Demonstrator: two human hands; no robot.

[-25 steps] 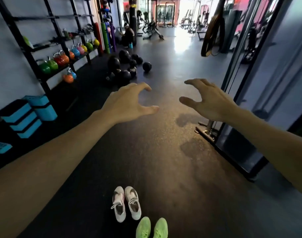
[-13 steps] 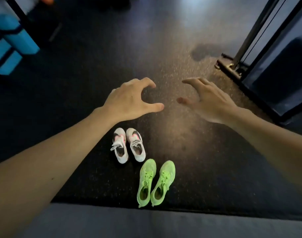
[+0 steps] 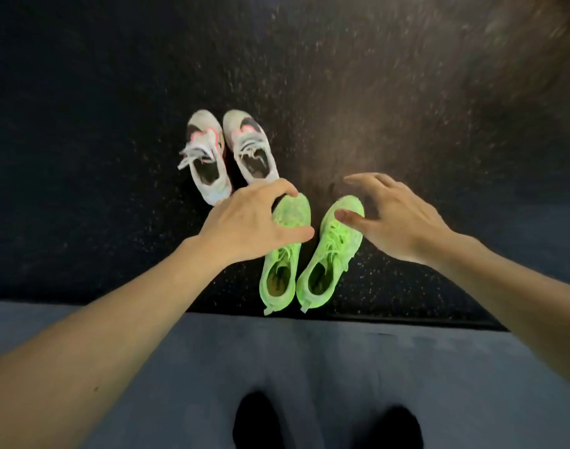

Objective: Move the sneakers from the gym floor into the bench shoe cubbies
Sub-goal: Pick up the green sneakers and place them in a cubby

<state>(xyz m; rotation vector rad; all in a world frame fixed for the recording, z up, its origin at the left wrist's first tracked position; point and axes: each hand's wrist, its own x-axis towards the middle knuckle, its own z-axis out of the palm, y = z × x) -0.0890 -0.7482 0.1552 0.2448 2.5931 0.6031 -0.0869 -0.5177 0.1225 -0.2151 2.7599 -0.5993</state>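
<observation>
Both hands are out over the green sneakers now, and neither one has a shoe in it. The left hand is spread wide above the toe of the left green shoe, thumb pointing across toward its partner; the right hand is just as wide above the toe of the right shoe, fingers curled as if to cup it. One hand lined up per shoe, so this looks to me like a two-handed pickup of the whole pair. Whether any fingertip is already touching the knit I can't say; the view is smeared here. The green pair sits side by side on the dark speckled gym floor, heels toward the person, toes pointing away, just beyond the edge of a grey-blue strip on which the person's dark shoes stand. Just past them, to the left, the white sneakers wait, laces loose on the left one, and the left hand covers the heel end of that pair from this angle. Nothing lies between hands and green shoes, so the path down looks open. No bench, no cubbies in sight, so all four shoes have yet to travel.
</observation>
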